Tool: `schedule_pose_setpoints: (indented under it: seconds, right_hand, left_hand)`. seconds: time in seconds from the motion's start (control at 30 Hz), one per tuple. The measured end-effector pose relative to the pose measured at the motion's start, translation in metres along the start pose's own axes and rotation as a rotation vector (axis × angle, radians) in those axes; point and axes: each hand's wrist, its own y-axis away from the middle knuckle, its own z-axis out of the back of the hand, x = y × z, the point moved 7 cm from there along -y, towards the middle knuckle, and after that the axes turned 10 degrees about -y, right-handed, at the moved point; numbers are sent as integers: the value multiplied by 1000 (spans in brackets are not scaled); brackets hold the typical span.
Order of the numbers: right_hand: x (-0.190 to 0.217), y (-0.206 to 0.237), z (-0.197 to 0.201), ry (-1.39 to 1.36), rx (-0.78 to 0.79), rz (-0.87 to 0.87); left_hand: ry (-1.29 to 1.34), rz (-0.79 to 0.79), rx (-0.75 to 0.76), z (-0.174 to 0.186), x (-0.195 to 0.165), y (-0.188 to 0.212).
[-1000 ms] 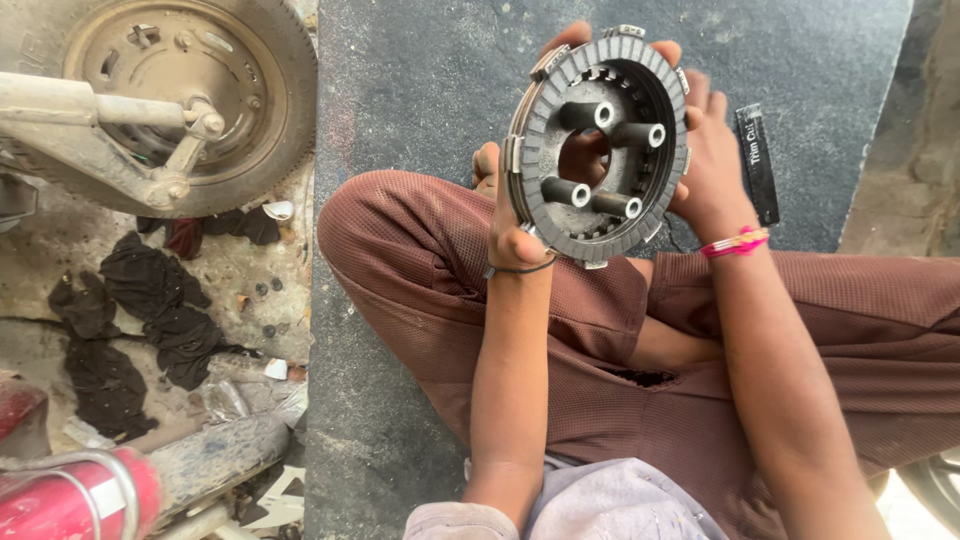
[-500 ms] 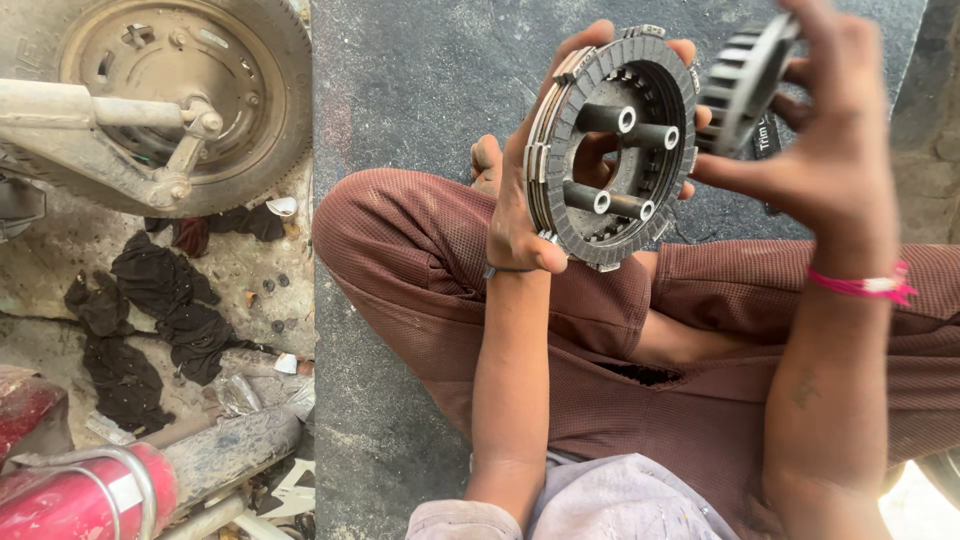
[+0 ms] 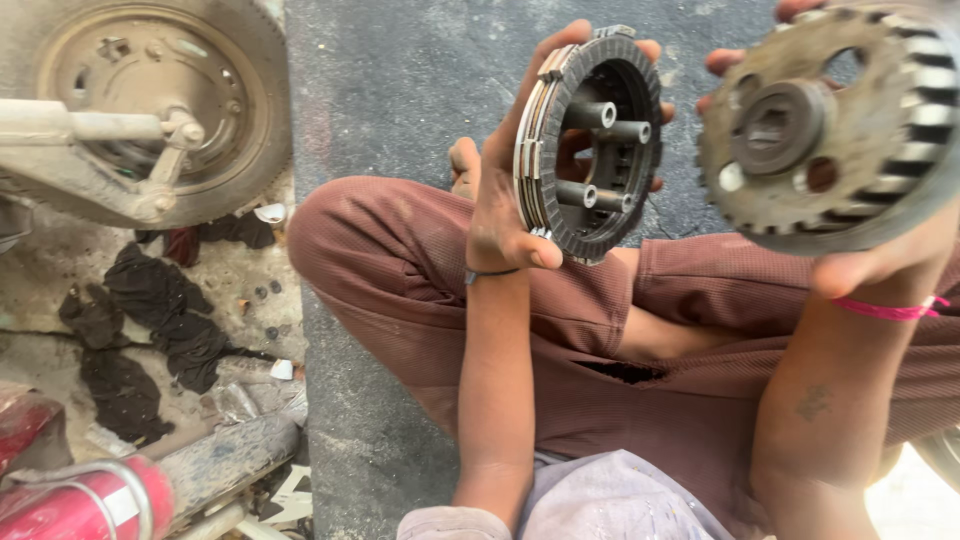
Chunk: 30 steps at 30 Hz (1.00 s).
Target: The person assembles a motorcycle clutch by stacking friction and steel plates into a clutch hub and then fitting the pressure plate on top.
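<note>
We're sitting cross-legged on the floor (image 3: 400, 90), dark grey rough concrete under us. Left of that it turns to a paler, dirty, oil-stained patch. On the patch: black oily rags (image 3: 150, 320) in several clumps, a few small white scraps (image 3: 281, 369), and a motorcycle wheel (image 3: 140, 100) standing at the top left. A grimy exhaust pipe (image 3: 225, 460) lies at the bottom left.

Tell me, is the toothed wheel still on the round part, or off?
Off. The right hand holds the toothed wheel apart from the round part, which the left hand grips, its posts bare.
</note>
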Motion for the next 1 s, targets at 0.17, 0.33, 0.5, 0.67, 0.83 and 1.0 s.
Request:
schedule_pose_setpoints:
  seconds: [0.17, 0.33, 0.5, 0.67, 0.83, 1.0]
  right_hand:
    - [7, 2, -13, 202, -16, 93]
    - [7, -3, -21, 411, 84, 109]
    - [12, 1, -36, 657, 83, 132]
    - [14, -2, -49, 880, 61, 138]
    - [17, -6, -56, 986, 45, 124]
    - [18, -8, -61, 1051, 51, 160]
  left_hand:
    - [-110, -35, 65, 4, 5, -4]
    - [-187, -50, 77, 10, 11, -1]
    - [-223, -4, 65, 14, 17, 1]
    - [-286, -34, 87, 13, 17, 3]
    - [-326, -28, 111, 12, 20, 7]
    - [-371, -58, 115, 15, 25, 4]
